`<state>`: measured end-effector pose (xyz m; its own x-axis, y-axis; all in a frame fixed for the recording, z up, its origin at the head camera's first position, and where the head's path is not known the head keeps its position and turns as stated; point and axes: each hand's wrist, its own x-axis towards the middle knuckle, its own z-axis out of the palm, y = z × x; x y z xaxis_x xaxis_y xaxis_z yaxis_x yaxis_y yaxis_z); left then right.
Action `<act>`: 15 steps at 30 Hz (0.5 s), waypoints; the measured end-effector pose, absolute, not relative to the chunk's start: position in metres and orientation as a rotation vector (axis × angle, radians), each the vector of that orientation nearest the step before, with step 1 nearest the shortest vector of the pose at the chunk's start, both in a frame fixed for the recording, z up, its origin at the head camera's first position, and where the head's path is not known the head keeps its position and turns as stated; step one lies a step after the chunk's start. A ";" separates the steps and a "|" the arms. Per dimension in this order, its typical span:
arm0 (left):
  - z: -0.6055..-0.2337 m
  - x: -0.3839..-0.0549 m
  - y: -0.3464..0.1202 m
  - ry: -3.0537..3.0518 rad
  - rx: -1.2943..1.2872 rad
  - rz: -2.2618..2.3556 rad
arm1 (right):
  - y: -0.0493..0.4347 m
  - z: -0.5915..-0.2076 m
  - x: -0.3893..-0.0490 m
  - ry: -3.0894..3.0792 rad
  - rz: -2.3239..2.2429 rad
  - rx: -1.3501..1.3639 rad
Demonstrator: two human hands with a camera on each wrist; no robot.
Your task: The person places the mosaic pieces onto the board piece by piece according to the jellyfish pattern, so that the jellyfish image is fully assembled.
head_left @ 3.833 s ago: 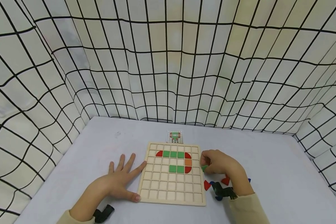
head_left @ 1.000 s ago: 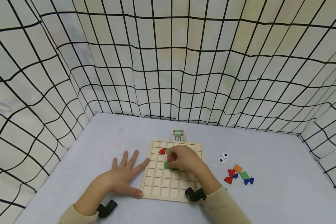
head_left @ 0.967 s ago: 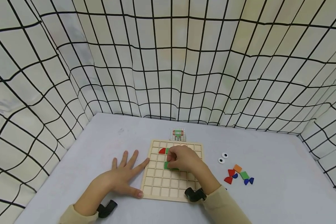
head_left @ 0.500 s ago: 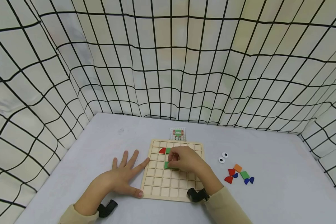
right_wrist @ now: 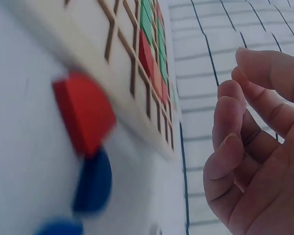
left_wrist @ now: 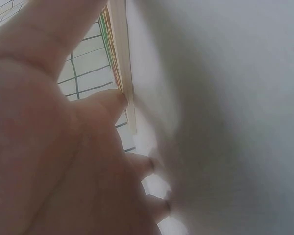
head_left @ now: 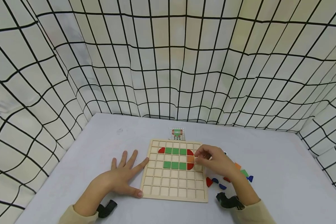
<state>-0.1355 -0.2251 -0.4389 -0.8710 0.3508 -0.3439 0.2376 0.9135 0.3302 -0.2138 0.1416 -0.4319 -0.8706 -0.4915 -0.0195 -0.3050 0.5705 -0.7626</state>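
Note:
A wooden grid board [head_left: 173,183] lies on the white table. Three green squares [head_left: 175,151] fill part of its upper row, with a red quarter-round [head_left: 161,150] at their left. Another three green squares [head_left: 175,165] sit lower down. Joining the rows on the right are an orange square [head_left: 190,159] and two red quarter-rounds. My left hand [head_left: 120,179] is spread flat, thumb and index fingertip at the board's left edge. Over the board's right edge is my right hand [head_left: 218,160]; the right wrist view shows its fingers [right_wrist: 228,112] loosely bent, with nothing visible between them.
Right of the board lie loose pieces: a red quarter-round [head_left: 209,182], blue half-rounds [head_left: 222,186], a green square [head_left: 244,173] and an orange square [head_left: 238,166], partly behind my right arm. A small pattern card [head_left: 177,133] lies beyond the board. Black netting surrounds the table.
My right hand carried a green square to the board and let it go at the left end of the lower green row. It has since moved right. My left hand stays in place.

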 end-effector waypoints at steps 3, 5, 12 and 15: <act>-0.439 -0.136 -0.226 2.676 0.435 0.395 | 0.162 -0.428 -0.214 2.633 -1.176 -0.600; -0.439 -0.137 -0.226 2.676 0.442 0.399 | 0.174 -0.425 -0.215 2.662 -1.157 -0.551; -0.439 -0.137 -0.227 2.667 0.442 0.388 | 0.196 -0.427 -0.215 2.589 -1.019 -0.503; -0.439 -0.137 -0.227 2.666 0.444 0.391 | 0.197 -0.430 -0.214 2.583 -0.946 -0.490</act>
